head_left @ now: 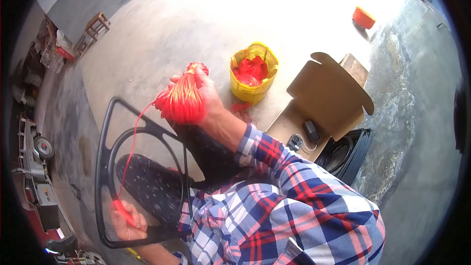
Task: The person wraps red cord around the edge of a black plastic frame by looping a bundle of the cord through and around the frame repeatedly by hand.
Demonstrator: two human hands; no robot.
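A thick bundle of red-orange cord [182,99] hangs from my right hand [208,93], whose fingers are wrapped round its top. One red strand [131,154] runs from the bundle down to a black frame [103,167] with a round inner ring, which lies across my lap. Red cord is wound in close turns round the ring's lower left part. There my left hand [128,222] is closed on the frame beside the red winding [123,212].
Ahead stands a yellow bucket [250,93] holding red material. An open cardboard box [328,95] with black devices is on the right, beside stacked black frames [343,154]. A wooden stool [97,24], an orange container [363,18] and a wheeled machine [43,147] stand farther off.
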